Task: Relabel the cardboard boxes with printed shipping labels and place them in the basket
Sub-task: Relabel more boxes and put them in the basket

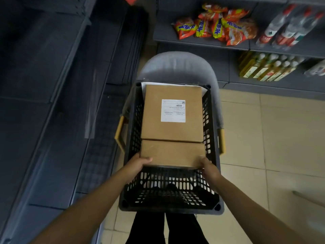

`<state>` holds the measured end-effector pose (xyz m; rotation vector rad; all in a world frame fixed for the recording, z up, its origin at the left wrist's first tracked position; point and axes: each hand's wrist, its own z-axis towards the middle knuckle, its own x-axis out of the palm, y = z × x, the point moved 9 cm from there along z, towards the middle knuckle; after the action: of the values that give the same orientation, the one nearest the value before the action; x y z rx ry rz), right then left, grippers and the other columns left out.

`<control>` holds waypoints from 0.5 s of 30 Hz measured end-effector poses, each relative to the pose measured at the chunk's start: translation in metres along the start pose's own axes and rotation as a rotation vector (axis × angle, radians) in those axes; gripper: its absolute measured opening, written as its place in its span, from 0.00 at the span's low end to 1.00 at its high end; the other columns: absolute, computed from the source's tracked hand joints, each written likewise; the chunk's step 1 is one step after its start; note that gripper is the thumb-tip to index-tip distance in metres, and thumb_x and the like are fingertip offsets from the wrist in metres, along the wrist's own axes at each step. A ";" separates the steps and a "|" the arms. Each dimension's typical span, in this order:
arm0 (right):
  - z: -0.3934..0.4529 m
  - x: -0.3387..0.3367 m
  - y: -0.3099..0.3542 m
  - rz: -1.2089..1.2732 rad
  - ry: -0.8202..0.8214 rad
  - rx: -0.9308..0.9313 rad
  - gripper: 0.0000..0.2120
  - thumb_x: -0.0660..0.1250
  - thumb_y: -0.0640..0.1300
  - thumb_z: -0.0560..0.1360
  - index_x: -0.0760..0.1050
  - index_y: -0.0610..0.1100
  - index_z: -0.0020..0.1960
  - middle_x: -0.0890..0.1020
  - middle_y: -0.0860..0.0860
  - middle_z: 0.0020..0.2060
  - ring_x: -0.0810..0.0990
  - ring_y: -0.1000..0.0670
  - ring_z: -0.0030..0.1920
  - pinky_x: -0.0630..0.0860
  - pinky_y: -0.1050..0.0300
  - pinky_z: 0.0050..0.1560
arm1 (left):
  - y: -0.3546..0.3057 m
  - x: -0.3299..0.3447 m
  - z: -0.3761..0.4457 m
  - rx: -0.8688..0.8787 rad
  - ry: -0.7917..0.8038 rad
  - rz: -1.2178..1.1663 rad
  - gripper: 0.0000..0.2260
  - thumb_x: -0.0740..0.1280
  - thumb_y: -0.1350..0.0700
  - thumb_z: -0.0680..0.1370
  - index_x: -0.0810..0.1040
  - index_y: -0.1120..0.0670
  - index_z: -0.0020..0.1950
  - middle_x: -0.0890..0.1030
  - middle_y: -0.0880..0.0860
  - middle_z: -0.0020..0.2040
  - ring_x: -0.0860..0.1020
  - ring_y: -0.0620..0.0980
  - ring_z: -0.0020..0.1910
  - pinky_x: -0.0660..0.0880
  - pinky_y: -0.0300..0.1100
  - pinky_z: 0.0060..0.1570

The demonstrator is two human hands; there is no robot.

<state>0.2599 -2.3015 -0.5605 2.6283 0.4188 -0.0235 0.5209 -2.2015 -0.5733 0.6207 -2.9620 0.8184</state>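
Observation:
A brown cardboard box (173, 131) sits inside the black plastic basket (168, 191), its top carrying a white printed shipping label (173, 110). My left hand (136, 165) grips the box's near left corner, thumb on its front face. On the opposite side my right hand (208, 167) holds the near right corner. The box fills the far half of the basket and the near half shows bare mesh. A white sheet (204, 90) pokes out behind the box.
The basket rests on a grey upholstered chair (177, 66) with yellow-tipped arms. Dark shelving runs along the left. On the right, shelves carry snack bags (216, 25), water bottles (288, 27) and oil bottles (269, 67). Beige floor tiles lie to the right.

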 end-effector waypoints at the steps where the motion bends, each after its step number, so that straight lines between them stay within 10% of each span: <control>1: 0.003 0.002 -0.002 -0.015 0.004 0.012 0.25 0.58 0.52 0.81 0.64 0.39 0.72 0.73 0.42 0.65 0.72 0.44 0.61 0.66 0.51 0.64 | 0.001 -0.002 0.004 -0.003 -0.001 -0.011 0.14 0.70 0.57 0.75 0.72 0.47 0.58 0.79 0.45 0.55 0.76 0.41 0.53 0.71 0.35 0.49; 6: 0.021 0.005 -0.009 -0.107 0.000 0.014 0.23 0.58 0.50 0.81 0.65 0.39 0.72 0.71 0.43 0.67 0.70 0.43 0.66 0.64 0.49 0.68 | 0.016 -0.010 0.018 -0.037 -0.061 0.058 0.26 0.70 0.55 0.75 0.67 0.54 0.72 0.75 0.53 0.66 0.72 0.53 0.66 0.64 0.53 0.71; 15: 0.028 0.004 -0.004 -0.376 -0.066 0.013 0.24 0.54 0.50 0.82 0.63 0.39 0.73 0.72 0.40 0.67 0.71 0.40 0.65 0.67 0.47 0.67 | -0.001 -0.017 0.013 -0.013 -0.210 0.231 0.32 0.72 0.56 0.74 0.61 0.52 0.74 0.74 0.50 0.63 0.72 0.51 0.62 0.67 0.50 0.67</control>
<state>0.2635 -2.3095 -0.5873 2.5155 0.8839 -0.2342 0.5386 -2.2024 -0.5853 0.3900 -3.2745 0.7912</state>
